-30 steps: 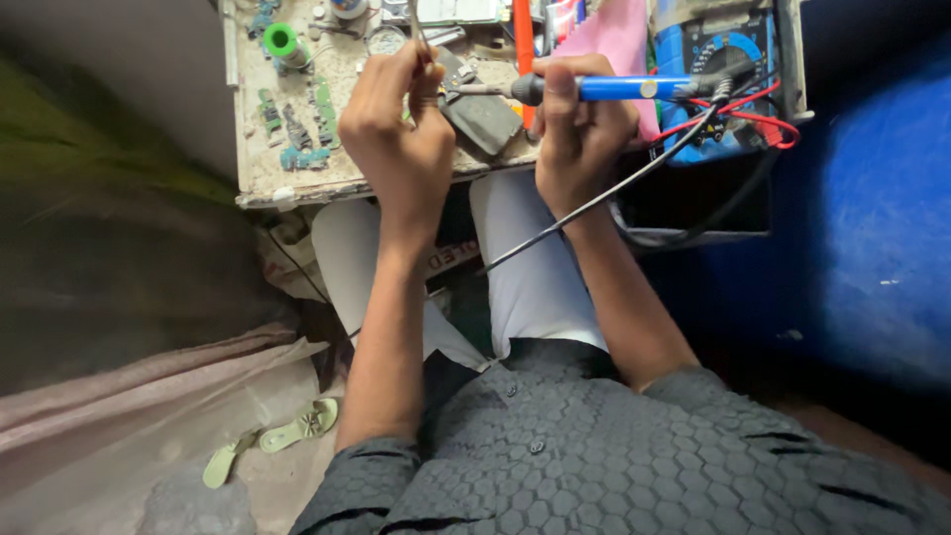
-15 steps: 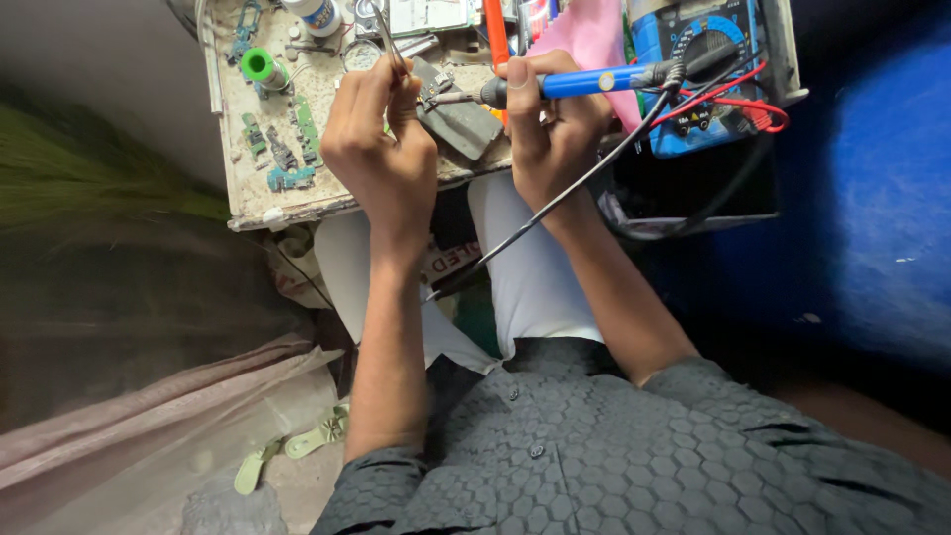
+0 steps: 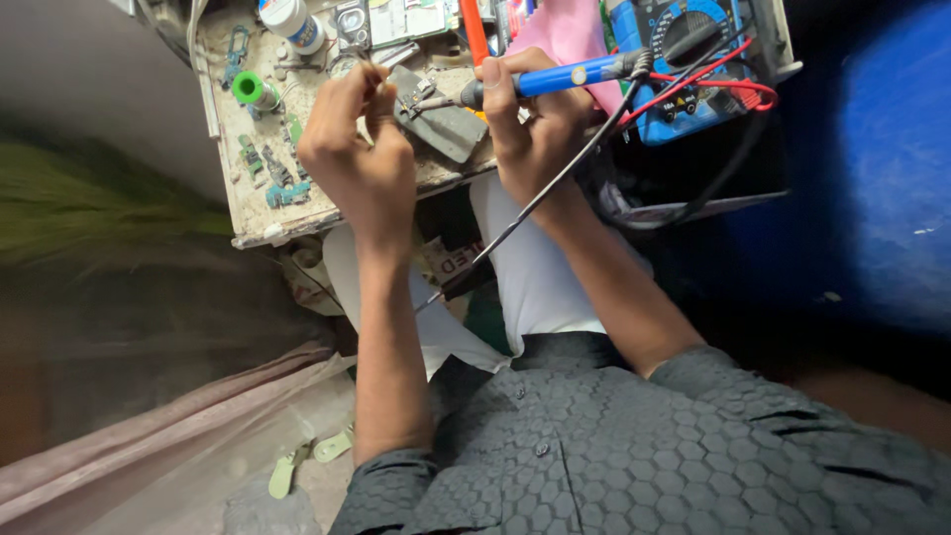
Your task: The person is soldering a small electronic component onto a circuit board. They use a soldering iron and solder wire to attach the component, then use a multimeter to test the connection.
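Right hand (image 3: 535,124) gripped soldering iron (image 3: 555,79), tip at 9 o'clock on board (image 3: 441,119). Left hand (image 3: 362,149) pinched thin wire (image 3: 369,67).

Multimeter (image 3: 693,59) right of soldering iron (image 3: 550,79)

Light is soft and even, brightest on the tabletop (image 3: 260,213) at the top of the frame, where the pale surface looks washed but not blown out. No hard shadows fall under the hands; only a dim band lies beneath the tabletop edge. The right side sinks into deep shadow around the blue wall (image 3: 872,198), which carries a faint sheen. The left edge is smeared with motion blur, a green streak (image 3: 89,198) stretching sideways. Wide-angle distortion bends the borders and swells the shirt (image 3: 634,456) at the bottom. The centre is fairly sharp; the floor (image 3: 149,466) at lower left is soft.
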